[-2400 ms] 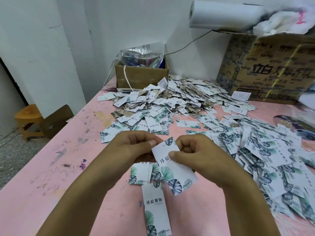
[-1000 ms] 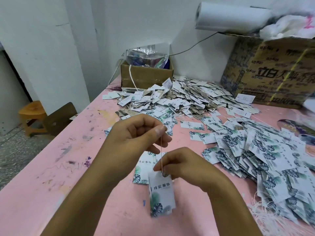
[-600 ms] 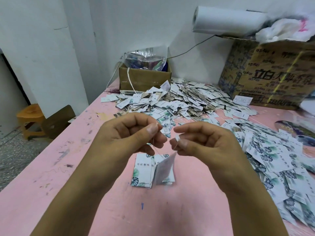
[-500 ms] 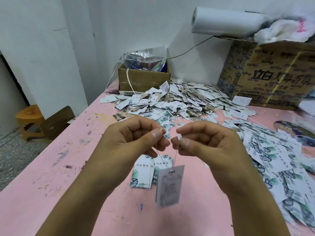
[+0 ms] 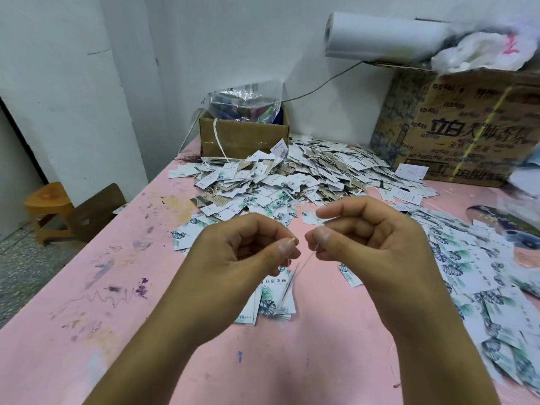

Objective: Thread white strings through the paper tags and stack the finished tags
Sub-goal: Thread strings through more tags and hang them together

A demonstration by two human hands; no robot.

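L hand [image 5: 242,252] & R hand [image 5: 374,238] pinch string [image 5: 306,261] above tag stack [image 5: 271,302].

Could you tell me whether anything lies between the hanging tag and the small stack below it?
Nothing visible does. The tag hangs edge-on from the string, which the left hand and right hand pinch, over the stack, with only air between.
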